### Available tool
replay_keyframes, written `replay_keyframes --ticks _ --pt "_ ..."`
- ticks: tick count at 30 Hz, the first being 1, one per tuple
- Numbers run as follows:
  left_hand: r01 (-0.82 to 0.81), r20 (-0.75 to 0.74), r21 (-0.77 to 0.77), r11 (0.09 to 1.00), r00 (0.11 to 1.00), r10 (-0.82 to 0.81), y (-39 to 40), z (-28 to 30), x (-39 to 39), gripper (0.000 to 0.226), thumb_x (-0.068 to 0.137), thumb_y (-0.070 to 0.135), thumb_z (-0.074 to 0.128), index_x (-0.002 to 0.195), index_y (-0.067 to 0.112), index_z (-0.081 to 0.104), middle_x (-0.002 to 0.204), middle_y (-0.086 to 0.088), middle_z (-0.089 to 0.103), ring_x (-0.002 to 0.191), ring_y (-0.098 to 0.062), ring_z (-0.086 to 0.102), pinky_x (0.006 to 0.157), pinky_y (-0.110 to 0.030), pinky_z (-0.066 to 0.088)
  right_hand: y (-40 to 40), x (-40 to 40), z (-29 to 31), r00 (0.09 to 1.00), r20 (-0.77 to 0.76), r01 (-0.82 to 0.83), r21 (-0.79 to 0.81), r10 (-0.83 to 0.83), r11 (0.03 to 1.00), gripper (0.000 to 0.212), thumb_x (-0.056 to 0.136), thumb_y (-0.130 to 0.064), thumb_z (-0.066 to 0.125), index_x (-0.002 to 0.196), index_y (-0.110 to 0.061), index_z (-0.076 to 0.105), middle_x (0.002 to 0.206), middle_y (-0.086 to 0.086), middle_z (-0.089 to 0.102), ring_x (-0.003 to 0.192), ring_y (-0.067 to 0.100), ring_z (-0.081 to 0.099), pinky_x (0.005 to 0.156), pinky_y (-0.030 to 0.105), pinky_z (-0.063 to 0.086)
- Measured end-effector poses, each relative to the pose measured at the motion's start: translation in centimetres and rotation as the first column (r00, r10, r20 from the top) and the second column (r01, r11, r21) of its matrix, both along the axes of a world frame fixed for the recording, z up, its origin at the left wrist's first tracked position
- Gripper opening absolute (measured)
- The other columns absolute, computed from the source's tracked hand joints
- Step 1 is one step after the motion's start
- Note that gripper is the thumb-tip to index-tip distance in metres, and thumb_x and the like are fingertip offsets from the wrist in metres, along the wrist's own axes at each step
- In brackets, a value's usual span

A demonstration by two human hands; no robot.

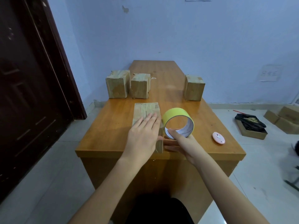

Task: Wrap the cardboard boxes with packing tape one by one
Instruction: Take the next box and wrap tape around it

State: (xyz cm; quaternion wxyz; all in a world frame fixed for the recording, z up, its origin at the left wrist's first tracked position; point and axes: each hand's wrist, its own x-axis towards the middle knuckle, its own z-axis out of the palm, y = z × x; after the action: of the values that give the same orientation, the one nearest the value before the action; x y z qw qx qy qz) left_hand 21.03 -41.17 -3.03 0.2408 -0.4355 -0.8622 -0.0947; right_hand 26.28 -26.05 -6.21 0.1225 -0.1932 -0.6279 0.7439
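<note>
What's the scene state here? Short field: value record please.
left hand: flat on top of the near box, fingers straight
right hand: grip on the yellow tape roll, thumb inside the core
tape roll position: against the near box's right side
other boxes: two side by side far left, one far right
pink round object: on the table, right of the tape roll, untouched
</note>
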Motion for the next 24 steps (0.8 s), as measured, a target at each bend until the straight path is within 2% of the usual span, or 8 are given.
replay_keyframes --ticks 2,5,9,11,15,19,21,24 --pt "0.004 0.003 0.043 0.999 1.000 -0.004 -0.2 0.5 0.5 0.063 0.091 0.040 0.051 0.143 0.008 0.034 0.147 -0.007 0.036 0.137 -0.019 0.032 0.110 -0.031 0.023 -0.1 0.2 0.1 0.998 -0.020 -0.053 -0.017 0.053 0.998 0.036 0.087 -0.039 0.066 0.117 -0.020 0.061 0.111 0.005 0.071 0.091 0.024 0.071 0.070 0.033 0.059" --pt "0.013 -0.011 0.170 0.985 1.000 -0.012 -0.1 0.8 0.8 0.059 0.077 0.030 0.073 0.125 0.002 0.056 0.128 -0.013 0.058 0.120 -0.026 0.054 0.097 -0.038 0.040 -0.2 0.3 0.9 0.994 0.026 -0.107 -0.035 0.108 0.994 0.029 0.085 -0.050 0.063 0.102 -0.027 0.066 0.094 0.005 0.075 0.084 0.022 0.073 0.062 0.028 0.057" --pt "0.009 0.061 0.175 0.984 0.998 -0.020 0.1 0.8 0.8 0.060 0.086 0.036 0.061 0.137 0.009 0.045 0.141 -0.005 0.045 0.132 -0.019 0.040 0.105 -0.027 0.023 0.3 0.2 1.0 0.990 0.026 -0.137 0.022 0.137 0.990 0.026 0.091 -0.038 0.060 0.108 -0.019 0.066 0.093 0.005 0.075 0.076 0.020 0.071 0.061 0.028 0.055" --pt "-0.022 0.103 0.201 0.979 0.995 0.001 0.1 0.3 0.5 0.062 0.089 0.041 0.054 0.143 0.016 0.036 0.148 0.002 0.035 0.138 -0.012 0.029 0.107 -0.022 0.014 0.5 0.3 0.7 0.997 0.002 -0.072 -0.014 0.072 0.997 0.020 0.093 -0.024 0.060 0.108 -0.011 0.063 0.092 0.008 0.073 0.070 0.018 0.070 0.057 0.027 0.055" --pt "-0.047 0.163 0.251 0.967 0.987 0.006 -0.2 0.0 0.1 0.065 0.087 0.043 0.057 0.144 0.020 0.035 0.149 0.005 0.034 0.137 -0.010 0.030 0.103 -0.021 0.017 0.5 0.2 0.3 0.997 0.007 0.073 -0.075 -0.073 0.994 0.006 0.091 -0.007 0.061 0.094 -0.006 0.055 0.080 0.010 0.064 0.052 0.014 0.066 0.046 0.026 0.053" --pt "-0.058 0.286 0.310 0.949 0.958 -0.035 -1.3 0.6 -0.3 0.074 0.085 0.043 0.059 0.147 0.031 0.021 0.148 0.008 0.036 0.129 -0.015 0.040 0.096 -0.032 0.038 0.5 0.0 1.9 0.999 0.016 0.028 0.136 -0.031 0.990 0.010 0.093 -0.007 0.057 0.085 -0.010 0.053 0.078 0.010 0.060 0.050 0.016 0.063 0.047 0.026 0.054" --pt "-0.054 0.302 0.319 0.946 0.952 -0.048 -1.9 0.9 -0.5 0.073 0.086 0.041 0.059 0.147 0.029 0.021 0.149 0.007 0.033 0.133 -0.013 0.032 0.100 -0.029 0.030 0.6 -0.2 3.6 0.998 0.050 -0.049 0.291 0.036 0.955 0.006 0.095 -0.009 0.053 0.092 -0.004 0.056 0.083 0.015 0.063 0.057 0.019 0.066 0.049 0.028 0.056" --pt "-0.041 0.183 0.240 0.970 0.983 -0.004 -2.6 1.2 -0.8 0.068 0.090 0.039 0.055 0.147 0.020 0.025 0.154 0.004 0.022 0.139 -0.005 0.008 0.108 -0.026 0.005 0.6 -0.9 6.4 0.985 0.143 -0.161 0.537 0.098 0.828 0.014 0.096 -0.010 0.048 0.105 -0.001 0.054 0.095 0.019 0.064 0.070 0.029 0.068 0.051 0.032 0.058"
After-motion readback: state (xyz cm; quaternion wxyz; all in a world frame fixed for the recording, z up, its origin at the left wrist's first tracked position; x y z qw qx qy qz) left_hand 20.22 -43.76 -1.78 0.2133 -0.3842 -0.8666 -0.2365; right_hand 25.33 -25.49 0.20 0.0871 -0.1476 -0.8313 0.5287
